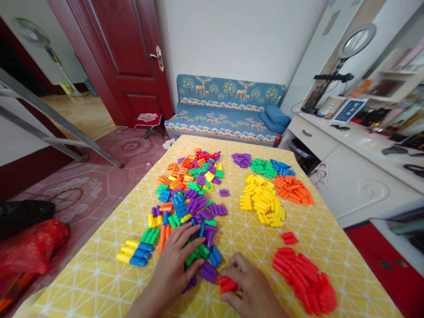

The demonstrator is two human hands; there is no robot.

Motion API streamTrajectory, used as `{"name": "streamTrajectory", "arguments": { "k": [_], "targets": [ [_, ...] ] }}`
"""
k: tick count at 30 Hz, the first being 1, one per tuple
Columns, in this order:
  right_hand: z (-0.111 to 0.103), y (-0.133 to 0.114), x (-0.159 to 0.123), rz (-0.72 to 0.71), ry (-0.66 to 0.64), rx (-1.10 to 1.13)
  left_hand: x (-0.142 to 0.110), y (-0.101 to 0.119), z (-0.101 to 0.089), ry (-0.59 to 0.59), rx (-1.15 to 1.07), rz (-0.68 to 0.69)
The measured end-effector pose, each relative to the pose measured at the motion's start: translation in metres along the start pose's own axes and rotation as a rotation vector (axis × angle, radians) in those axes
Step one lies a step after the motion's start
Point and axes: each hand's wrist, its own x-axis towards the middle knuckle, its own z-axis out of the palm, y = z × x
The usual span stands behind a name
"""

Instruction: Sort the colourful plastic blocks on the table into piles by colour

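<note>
My right hand (248, 282) has its fingers curled around a red plastic block (227, 285) low over the tablecloth. My left hand (179, 260) rests with spread fingers on the near end of a mixed heap of coloured blocks (198, 203). Green blocks (198, 251) show under its fingers, and a purple block (208, 271) lies between the two hands. To the right of my right hand is a pile of red blocks (303, 278), with a single red block (289, 238) just beyond it.
Yellow blocks (263, 198), orange blocks (293, 190), green blocks (263, 168), blue blocks (282, 168) and purple blocks (241, 160) form separate piles on the right of the table (228, 247). A sofa (225, 115) stands beyond; a white dresser (351, 163) is at right.
</note>
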Motion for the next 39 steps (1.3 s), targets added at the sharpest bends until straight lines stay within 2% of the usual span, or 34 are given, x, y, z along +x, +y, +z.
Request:
{"name": "streamTrajectory", "arguments": {
  "k": [2,4,7,10,14,20,25,27,29,31,33,34,36,39],
  "targets": [
    [-0.012,0.006,-0.003,0.017,0.069,0.023,0.004,0.000,0.001,0.011,0.002,-0.011],
    [-0.034,0.022,-0.007,0.044,0.213,0.048,0.007,0.000,0.001,0.015,-0.002,-0.012],
    [-0.073,0.063,-0.012,0.143,0.489,-0.025,0.008,0.000,0.002,0.035,-0.004,-0.007],
    [-0.102,0.106,-0.019,0.293,0.607,-0.134,0.008,-0.001,0.004,0.069,-0.006,0.002],
    [-0.113,0.140,-0.026,0.406,0.555,-0.146,0.008,-0.002,0.007,0.088,-0.014,0.004],
    [-0.108,0.150,-0.030,0.404,0.459,-0.066,0.016,0.002,0.001,0.073,-0.043,-0.023],
    [-0.113,0.161,-0.033,0.442,0.387,-0.094,0.039,0.005,-0.009,-0.038,-0.046,-0.051],
    [-0.117,0.160,-0.034,0.464,0.407,-0.135,0.055,0.005,-0.009,-0.101,-0.007,-0.086],
    [-0.118,0.153,-0.032,0.464,0.483,-0.182,0.073,0.004,-0.007,-0.159,0.027,-0.128],
    [-0.114,0.137,-0.027,0.411,0.589,-0.208,0.092,0.001,-0.002,-0.172,0.033,-0.156],
    [-0.102,0.112,-0.018,0.317,0.626,-0.166,0.110,-0.004,0.004,-0.129,0.032,-0.173],
    [-0.094,0.098,-0.011,0.261,0.605,-0.121,0.119,-0.006,0.006,-0.111,0.031,-0.178],
    [-0.072,0.070,0.003,0.144,0.484,0.011,0.133,-0.010,0.010,-0.085,0.036,-0.203],
    [-0.037,0.038,0.022,0.044,0.299,0.158,0.141,-0.012,0.004,-0.090,0.018,-0.191]
  ]
}}
